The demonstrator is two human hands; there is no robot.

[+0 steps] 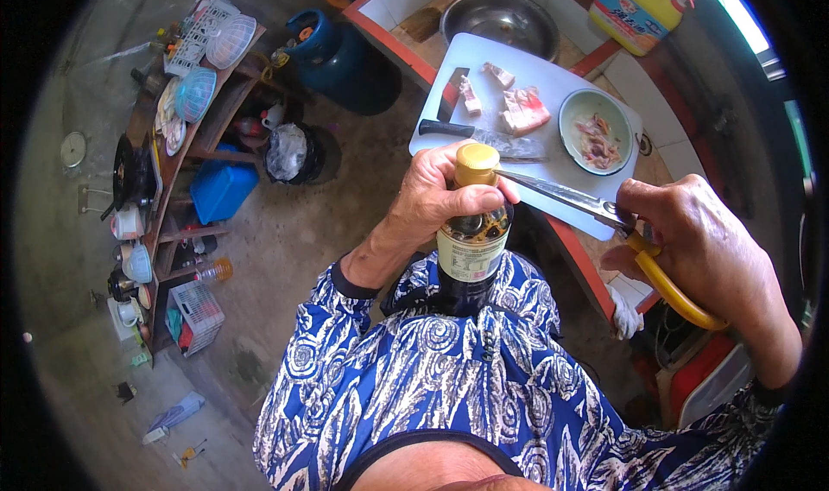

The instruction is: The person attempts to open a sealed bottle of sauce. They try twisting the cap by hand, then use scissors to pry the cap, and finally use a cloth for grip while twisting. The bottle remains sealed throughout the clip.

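Note:
My left hand (447, 186) grips the neck of a dark glass bottle (473, 290) with a pale label and a yellow cap (477, 157). The bottle is close to my body, its cap towards the camera. In my right hand (699, 238) is a pair of scissors (570, 196) with yellow handles, their blade tips against the lower edge of the cap. Beyond the hands, a white cutting board (563, 206) bears pieces of raw meat (524, 110) and a knife (447, 128) with a black handle. A bowl (568, 142) of meat scraps sits on the board's right part.
A metal basin (499, 21) and a yellow jug (635, 11) stand on the tiled counter (680, 112). Left of it are a gas cylinder (343, 63), a lined bin (288, 154) and wooden shelves (175, 186) with bowls and baskets.

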